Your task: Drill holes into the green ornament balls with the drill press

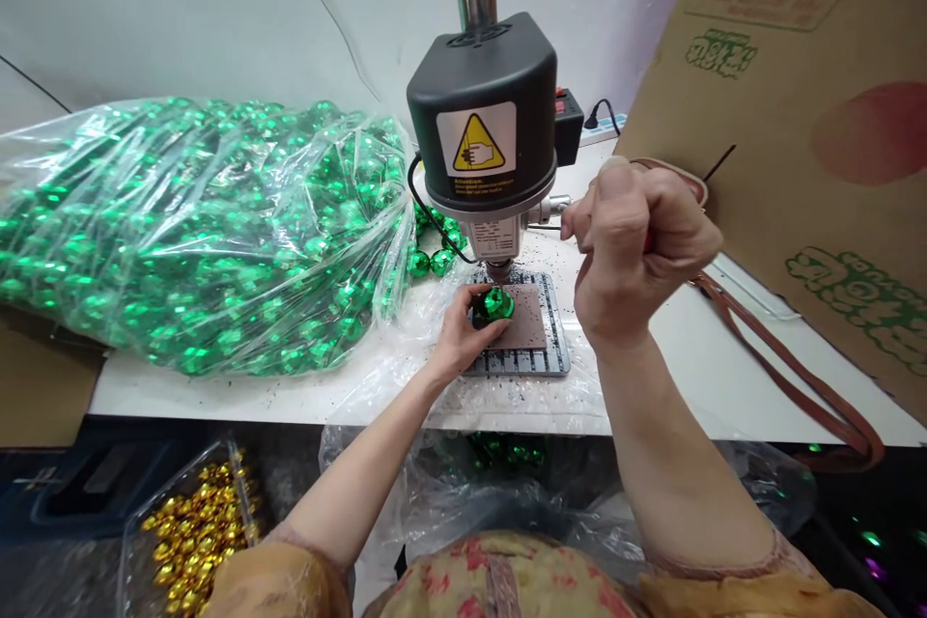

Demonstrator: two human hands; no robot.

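Observation:
A shiny green faceted ball (499,302) sits under the chuck of a small black bench drill press (478,77). My left hand (458,336) pinches it from the left between thumb and fingers, over a brown board (532,323) on the slotted metal base (556,352). To the right of the drill head, my right hand (633,241) is closed in a fist around the press's feed lever (556,206). Most of the lever is hidden by the fingers, with a bit of red showing. Dark shavings lie scattered over the base and board.
A large clear bag (210,241) of green balls fills the table's left side, with several loose ones (440,261) beside it. A cardboard box (803,116) and a brown strap (789,372) are at the right. Below the table edge stands a clear bin of gold balls (199,531).

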